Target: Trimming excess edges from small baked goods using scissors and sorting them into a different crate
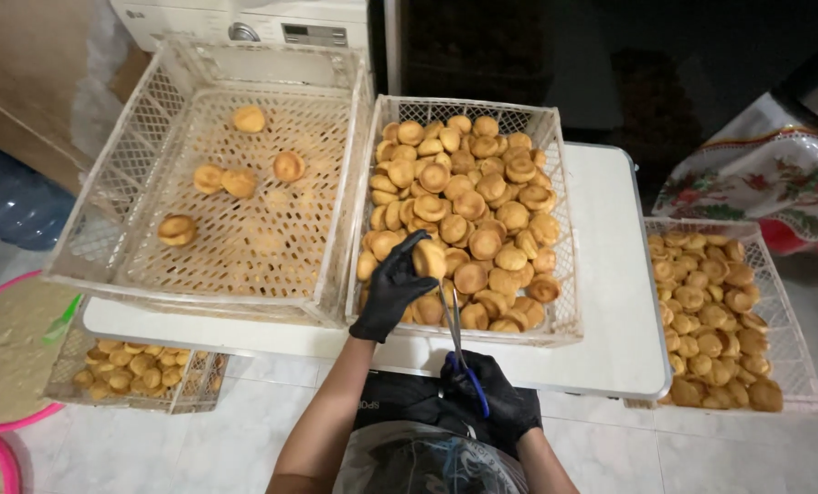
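Observation:
My left hand (393,288), in a black glove, holds a small round golden bun (429,259) over the front edge of the middle white crate (555,183). That crate is heaped with many such buns (482,201). My right hand (494,398), also gloved in black, grips blue-handled scissors (456,343). Their blades point up toward the held bun and reach just beneath it. To the left stands a second white crate (134,229) with only several buns (240,181) scattered on its bottom.
Both crates rest on a white table (610,302). A third crate of buns (715,316) stands lower at the right, a fourth (130,366) under the table's left edge. A round pink-rimmed sieve (6,352) lies at far left, a floral cloth (765,183) at right.

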